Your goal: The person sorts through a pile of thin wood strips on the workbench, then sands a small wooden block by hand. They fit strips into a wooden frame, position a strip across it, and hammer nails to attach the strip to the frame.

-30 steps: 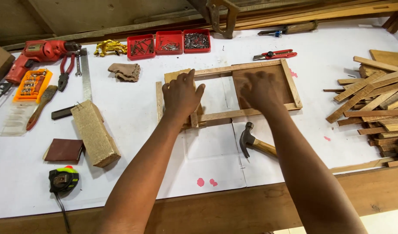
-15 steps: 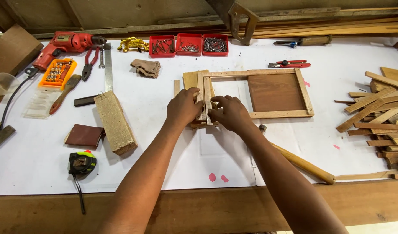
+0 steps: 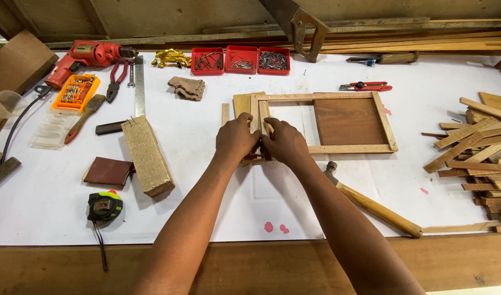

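Observation:
A light wooden frame (image 3: 346,148) lies flat on the white-covered bench, with a dark brown panel (image 3: 350,121) in its right half. My left hand (image 3: 236,139) and my right hand (image 3: 285,143) meet at the frame's near left corner. Both pinch the wood there, and an upright slat (image 3: 263,112) rises between them. A wider light board (image 3: 241,104) and a thin stick (image 3: 224,113) lie just left of the frame. What the fingertips grip is hidden under the hands.
A hammer (image 3: 373,206) lies right of my right forearm. A rough wooden block (image 3: 147,155), sandpaper pad (image 3: 107,171) and tape measure (image 3: 104,206) sit left. A red drill (image 3: 87,55), pliers (image 3: 116,80), red nail trays (image 3: 240,59) and a saw (image 3: 302,24) line the back. Wood offcuts (image 3: 476,143) pile up at right.
Both hands came off the top of the frame and drew together at its near left corner. The hammer, earlier beside the frame, now lies uncovered by my right forearm.

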